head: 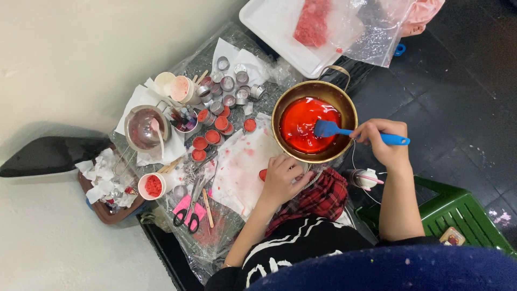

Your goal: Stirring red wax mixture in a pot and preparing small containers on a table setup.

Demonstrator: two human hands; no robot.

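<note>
We see bare forearms, no sleeves reaching the wrists. Left hand (281, 180) and right hand (383, 141): no gloves that we can make out. Black top (293, 250) with white print across the chest. Dark blue cloth (388, 269) along the bottom edge.

One brass pot (315, 126), one blue spatula (344, 131), one pair of scissors (189, 211) (black-handled), two hands (283, 178).

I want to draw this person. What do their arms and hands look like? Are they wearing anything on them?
Both arms are bare, with no gloves on the left hand or the right hand. The black sleeve with white markings is pushed up on the left arm. A thin bracelet seems to circle the left wrist; it is too small to tell more. No rings show.
</note>
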